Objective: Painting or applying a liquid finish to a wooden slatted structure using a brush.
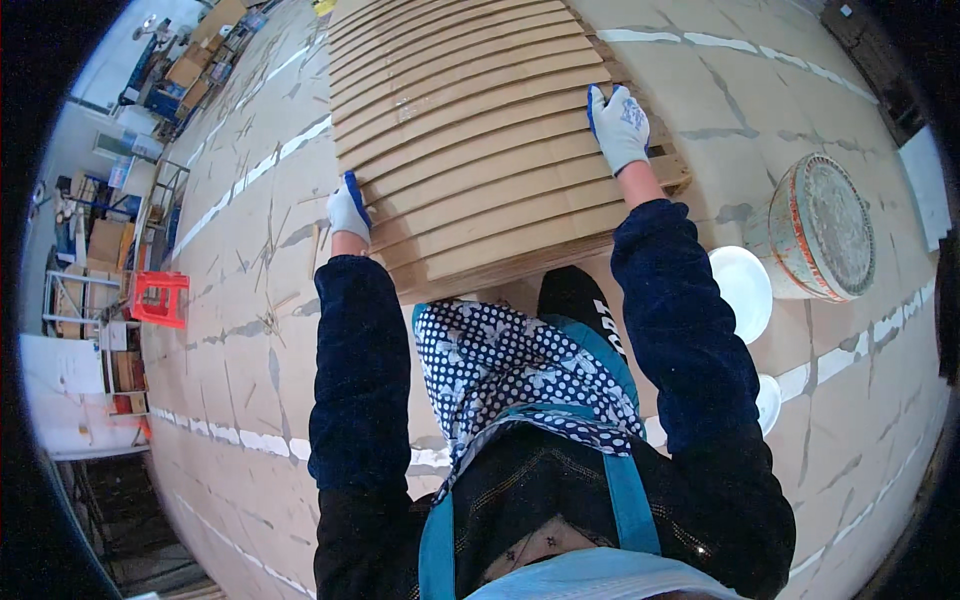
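Cardboard sheets (490, 150) lie in a long overlapping row in front of me, each edge set back from the one before. My left hand (348, 210), in a white glove with a blue palm, is closed at the left edge of a sheet near the close end. At the right edge, a bit farther up, my right hand (621, 125) in a matching glove has its fingers bent around a sheet's side. Part of the fingers of both hands is hidden. Under the sheets, a wooden pallet (672, 172) shows at the right.
To the right stand a large round tub (815, 228) with a stained top and a white round container (741, 293); another white one (768, 404) is partly behind my arm. A red plastic stool (160, 299) stands left, near cluttered shelving (150, 215). Scraps litter the floor.
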Demonstrator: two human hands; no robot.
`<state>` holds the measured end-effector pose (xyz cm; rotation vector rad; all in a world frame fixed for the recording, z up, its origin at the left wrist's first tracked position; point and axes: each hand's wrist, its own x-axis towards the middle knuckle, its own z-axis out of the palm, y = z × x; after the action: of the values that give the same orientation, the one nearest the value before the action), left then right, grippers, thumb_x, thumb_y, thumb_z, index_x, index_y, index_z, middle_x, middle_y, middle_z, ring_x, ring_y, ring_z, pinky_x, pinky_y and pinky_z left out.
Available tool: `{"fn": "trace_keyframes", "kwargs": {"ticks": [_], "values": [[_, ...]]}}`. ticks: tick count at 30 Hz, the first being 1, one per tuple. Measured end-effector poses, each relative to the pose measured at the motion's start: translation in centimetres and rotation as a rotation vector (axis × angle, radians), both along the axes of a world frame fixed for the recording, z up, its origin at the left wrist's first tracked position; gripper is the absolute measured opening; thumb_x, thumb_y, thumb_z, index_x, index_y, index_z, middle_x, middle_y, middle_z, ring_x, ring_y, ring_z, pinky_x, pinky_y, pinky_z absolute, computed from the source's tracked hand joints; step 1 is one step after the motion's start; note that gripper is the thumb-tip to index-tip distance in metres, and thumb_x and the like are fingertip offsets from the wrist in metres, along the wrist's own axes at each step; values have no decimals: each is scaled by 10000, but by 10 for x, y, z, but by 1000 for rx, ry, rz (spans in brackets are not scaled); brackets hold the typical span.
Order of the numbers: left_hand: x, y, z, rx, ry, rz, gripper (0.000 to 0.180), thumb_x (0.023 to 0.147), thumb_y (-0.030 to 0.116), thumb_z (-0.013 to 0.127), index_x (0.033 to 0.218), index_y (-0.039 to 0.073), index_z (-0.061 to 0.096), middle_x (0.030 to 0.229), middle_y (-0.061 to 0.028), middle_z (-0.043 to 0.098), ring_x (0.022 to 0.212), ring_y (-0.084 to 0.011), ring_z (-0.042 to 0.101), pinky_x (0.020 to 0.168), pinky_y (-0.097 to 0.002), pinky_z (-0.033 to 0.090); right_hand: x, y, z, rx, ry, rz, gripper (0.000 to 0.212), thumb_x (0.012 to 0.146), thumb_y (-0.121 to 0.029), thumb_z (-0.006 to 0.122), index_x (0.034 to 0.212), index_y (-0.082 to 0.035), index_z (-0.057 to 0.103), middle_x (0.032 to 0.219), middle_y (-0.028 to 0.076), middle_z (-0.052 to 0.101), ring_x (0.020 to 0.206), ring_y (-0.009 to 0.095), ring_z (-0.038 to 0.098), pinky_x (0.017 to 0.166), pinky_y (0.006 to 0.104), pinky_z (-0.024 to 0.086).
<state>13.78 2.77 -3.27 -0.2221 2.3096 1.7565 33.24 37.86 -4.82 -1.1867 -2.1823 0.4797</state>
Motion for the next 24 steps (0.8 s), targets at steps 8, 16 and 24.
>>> {"fn": "trace_keyframes", "kwargs": {"ticks": [8, 16, 24], "values": [[-17, -18, -44, 36, 542, 162, 245, 859, 240, 582, 676, 78, 561, 582, 8, 504, 486, -111, 418, 464, -283, 334, -8, -5, 4, -43, 43, 14, 550, 832, -482, 500, 1038, 24, 564, 927, 243, 629, 904, 356, 609, 803, 425, 466], [4, -12, -27, -211, 419, 195, 229, 851, 222, 571, 768, 11, 605, 638, -79, 578, 613, -172, 519, 583, -335, 412, -1, -10, 4, 21, 18, 12, 486, 838, -447, 482, 909, 28, 558, 844, 243, 633, 821, 367, 628, 756, 442, 486], [-14, -68, -11, 54, 318, -125, 245, 871, 256, 557, 781, 36, 617, 611, -35, 526, 579, -133, 480, 538, -294, 386, -8, -15, 3, 16, 150, -53, 494, 846, -469, 462, 873, 8, 588, 822, 229, 642, 822, 362, 629, 753, 446, 484]]}}
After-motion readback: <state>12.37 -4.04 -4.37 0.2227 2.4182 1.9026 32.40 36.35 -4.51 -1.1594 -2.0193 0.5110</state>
